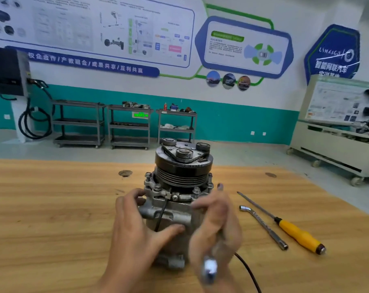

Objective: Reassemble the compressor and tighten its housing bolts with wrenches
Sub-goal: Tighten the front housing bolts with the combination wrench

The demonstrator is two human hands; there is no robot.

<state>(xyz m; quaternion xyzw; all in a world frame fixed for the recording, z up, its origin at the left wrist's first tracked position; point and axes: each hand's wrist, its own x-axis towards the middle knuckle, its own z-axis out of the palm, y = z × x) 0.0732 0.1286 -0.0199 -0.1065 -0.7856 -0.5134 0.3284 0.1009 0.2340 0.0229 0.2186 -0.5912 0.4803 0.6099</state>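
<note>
Wooden table [52, 218] fills the foreground of a workshop, with carts [129, 125] behind. Midway between its left and right edges, close to the near edge, the compressor [182, 166] stands upright, long axis vertical and pulley on top, straight ahead of both hands. The left hand [137, 235] grips its body, thumb across the front and fingers curled round the left side. The right hand [217, 220] is wrapped round a metal tool [210, 269] whose shaft points back at the camera. It is the hand nearer the front right bolt [196, 190], likely the next to tighten. Blur hides what kind of tool it is, and the hand covers its working end. A bent wrench [264, 227] and a screwdriver [295, 231] lie toward the right edge. The hands hide the compressor's base.
</note>
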